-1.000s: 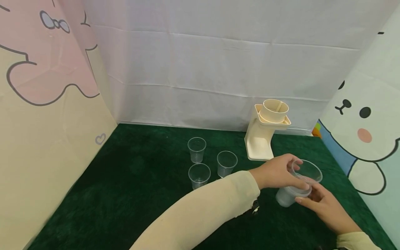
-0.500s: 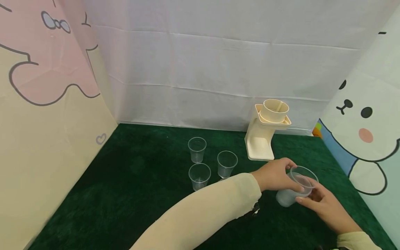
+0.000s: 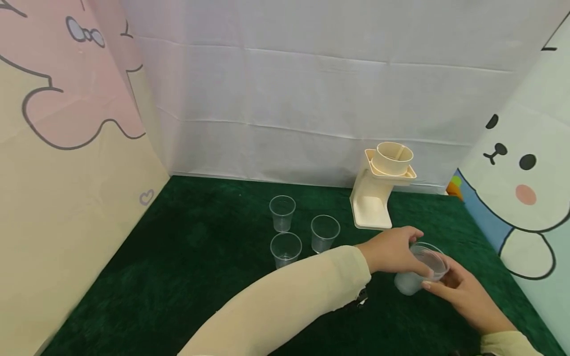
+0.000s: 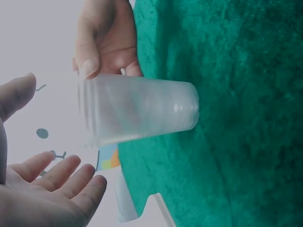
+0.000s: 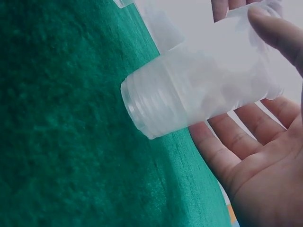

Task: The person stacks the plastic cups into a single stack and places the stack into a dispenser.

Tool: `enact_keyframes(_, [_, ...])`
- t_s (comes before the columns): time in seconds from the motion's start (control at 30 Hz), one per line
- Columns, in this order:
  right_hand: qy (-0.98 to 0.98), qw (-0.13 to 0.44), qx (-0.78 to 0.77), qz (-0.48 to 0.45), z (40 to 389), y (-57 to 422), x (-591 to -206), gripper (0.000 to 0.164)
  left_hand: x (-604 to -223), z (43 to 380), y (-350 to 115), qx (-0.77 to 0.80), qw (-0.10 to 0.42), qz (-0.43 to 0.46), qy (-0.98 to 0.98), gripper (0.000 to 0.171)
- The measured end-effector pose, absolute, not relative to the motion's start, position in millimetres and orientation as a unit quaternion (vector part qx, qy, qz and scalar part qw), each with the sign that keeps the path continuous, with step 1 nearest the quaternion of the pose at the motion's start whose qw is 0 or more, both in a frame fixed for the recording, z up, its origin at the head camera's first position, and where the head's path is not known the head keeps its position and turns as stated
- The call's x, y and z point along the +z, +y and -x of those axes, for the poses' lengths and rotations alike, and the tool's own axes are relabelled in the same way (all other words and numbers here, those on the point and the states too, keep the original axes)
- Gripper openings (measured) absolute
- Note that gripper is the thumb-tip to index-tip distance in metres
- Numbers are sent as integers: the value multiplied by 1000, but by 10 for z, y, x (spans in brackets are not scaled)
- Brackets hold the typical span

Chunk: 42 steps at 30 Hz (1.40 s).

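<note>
A nested stack of clear plastic cups (image 3: 407, 283) stands on the right part of the green cloth. My right hand (image 3: 467, 296) holds it near the top; in the right wrist view the thumb lies at the rim of the stack (image 5: 189, 90) and the fingers run along its side. My left hand (image 3: 396, 252) is over the rim. Seen from the left wrist, this left hand (image 4: 57, 191) has thumb and fingers spread, apart from the cups (image 4: 147, 104), and holds nothing.
Left of the left forearm stand three single clear cups: one at the back (image 3: 282, 212), one at the front (image 3: 285, 247) and one to the right (image 3: 324, 232). A cream-coloured stand with a round holder (image 3: 378, 183) is behind the hands, near the white back cloth (image 3: 267, 99).
A cup raised over the stack in my left hand has gone down into it. The left fingers have since let go of it. My right hand has stayed at the stack.
</note>
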State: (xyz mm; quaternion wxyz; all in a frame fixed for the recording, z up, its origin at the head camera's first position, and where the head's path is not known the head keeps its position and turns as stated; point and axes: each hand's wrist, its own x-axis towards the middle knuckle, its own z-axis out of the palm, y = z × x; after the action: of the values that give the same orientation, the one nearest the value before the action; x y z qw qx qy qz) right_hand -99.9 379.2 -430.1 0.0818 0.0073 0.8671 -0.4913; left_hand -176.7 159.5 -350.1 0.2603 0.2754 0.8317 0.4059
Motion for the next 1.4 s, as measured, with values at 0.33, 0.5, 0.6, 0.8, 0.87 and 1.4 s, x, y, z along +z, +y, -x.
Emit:
enact_keyframes(0.33, [867, 78, -492, -9, 1014, 3770, -4314, 77, -3328, 1836, 1357, 429, 235, -294, 821, 70])
enact_keyframes(0.5, [867, 71, -493, -3, 1011, 3776, -4322, 74, -3261, 1875, 1174, 457, 229, -322, 797, 68])
enact_keyframes(0.6, [870, 70, -489, -4, 1010, 3776, -4321, 74, -3242, 1881, 1072, 475, 229, -332, 782, 67])
enact_keyframes(0.8, [868, 63, -492, -4, 1003, 3764, -4308, 74, -3230, 1851, 893, 496, 227, -356, 759, 66])
enact_keyframes(0.87, [863, 58, -502, 1, 1000, 3757, -4307, 72, -3235, 1836, 828, 501, 229, -359, 754, 66])
enact_keyframes(1.4, [868, 61, -493, -11, 1016, 3741, -4311, 74, -3234, 1752, 147, 537, 232, -356, 729, 70])
